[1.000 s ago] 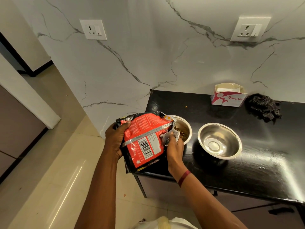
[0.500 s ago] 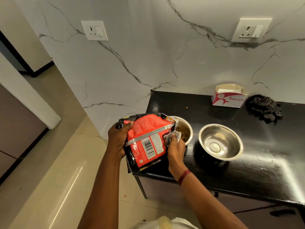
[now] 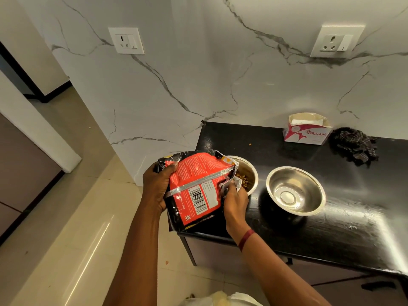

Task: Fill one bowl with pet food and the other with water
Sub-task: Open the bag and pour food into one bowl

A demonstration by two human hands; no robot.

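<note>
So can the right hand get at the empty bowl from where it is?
Probably yes, once freed: the right hand pinches the food bag, but the empty bowl sits just to its right, nothing between.

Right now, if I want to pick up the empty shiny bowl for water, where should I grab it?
Probably pinch the empty bowl's thin flared rim on its near-right side, thumb inside, fingers under the lip. It sits upright with walls sloping inward, so the sides would likely slip. The food bowl, bag, left hand and right hand crowd its left.
</note>
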